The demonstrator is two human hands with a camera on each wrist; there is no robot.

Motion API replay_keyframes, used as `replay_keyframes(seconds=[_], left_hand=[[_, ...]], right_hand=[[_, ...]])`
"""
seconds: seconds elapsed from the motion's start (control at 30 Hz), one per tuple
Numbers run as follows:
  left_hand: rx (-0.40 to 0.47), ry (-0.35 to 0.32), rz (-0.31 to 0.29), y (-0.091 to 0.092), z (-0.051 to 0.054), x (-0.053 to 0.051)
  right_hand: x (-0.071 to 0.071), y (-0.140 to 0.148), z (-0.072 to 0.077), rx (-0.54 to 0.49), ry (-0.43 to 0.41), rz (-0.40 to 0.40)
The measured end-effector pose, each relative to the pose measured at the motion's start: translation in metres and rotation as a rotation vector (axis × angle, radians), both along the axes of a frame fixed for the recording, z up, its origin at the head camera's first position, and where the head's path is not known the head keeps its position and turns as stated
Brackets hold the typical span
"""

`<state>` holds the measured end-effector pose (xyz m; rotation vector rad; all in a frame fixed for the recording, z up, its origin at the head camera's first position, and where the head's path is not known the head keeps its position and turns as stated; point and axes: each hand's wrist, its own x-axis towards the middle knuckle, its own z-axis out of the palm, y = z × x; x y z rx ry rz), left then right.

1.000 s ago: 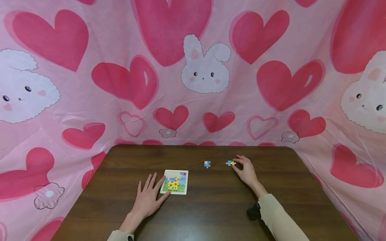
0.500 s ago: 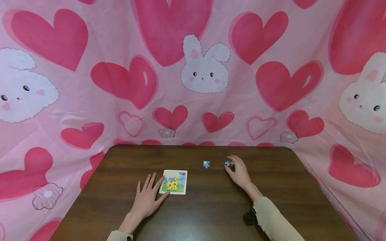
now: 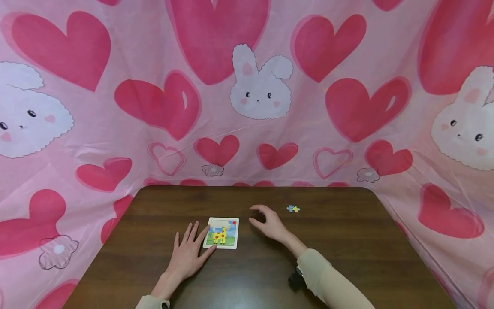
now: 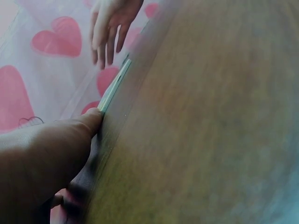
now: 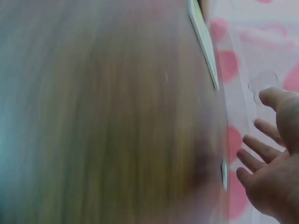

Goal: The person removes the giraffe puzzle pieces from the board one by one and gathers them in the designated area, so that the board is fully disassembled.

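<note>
My left hand (image 3: pixel 187 256) lies spread on the table, its index finger and thumb at the left edge of a square giraffe puzzle board (image 3: pixel 230 246). In the left wrist view the thumb touches the edge of that board (image 4: pixel 115 86). Above the table, right of the board, my right hand (image 3: pixel 273 225) has thumb and fingers apart. It largely covers a small blue puzzle piece (image 3: pixel 262 213). Farther right lies a blue and yellow puzzle piece (image 3: pixel 293 209). The right wrist view shows the right hand (image 5: pixel 271 158) holding nothing.
The brown wooden table (image 3: pixel 328 223) has a back edge against a pink curtain (image 3: pixel 247 128) printed with hearts and rabbits. The curtain also hangs along both sides.
My right hand has moved left from the blue and yellow piece to the blue piece. The blue and yellow piece stays on the table, uncovered. My left hand and the board keep their places.
</note>
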<state>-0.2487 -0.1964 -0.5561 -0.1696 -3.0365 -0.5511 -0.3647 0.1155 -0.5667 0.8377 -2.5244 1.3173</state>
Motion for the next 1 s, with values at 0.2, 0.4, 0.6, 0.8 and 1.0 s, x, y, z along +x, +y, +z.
replay_keyframes(seconds=[0.2, 0.4, 0.6, 0.8, 1.0], left_hand=[[-0.011, -0.008, -0.002, -0.002, 0.001, -0.003], [-0.026, -0.014, -0.006, -0.004, 0.000, -0.005], [-0.012, -0.006, -0.010, -0.002, -0.001, -0.003], [-0.013, 0.007, -0.011, -0.001, -0.002, -0.003], [-0.014, -0.002, -0.009, -0.001, -0.002, -0.003]], right_hand=[[0.021, -0.041, 0.029, 0.064, -0.124, 0.080], [0.017, -0.060, 0.018, 0.117, -0.071, 0.106], [0.013, -0.064, 0.007, 0.160, -0.090, 0.141], [0.021, -0.071, 0.016, 0.147, -0.133, 0.129], [0.024, -0.074, 0.018, 0.172, -0.146, 0.121]])
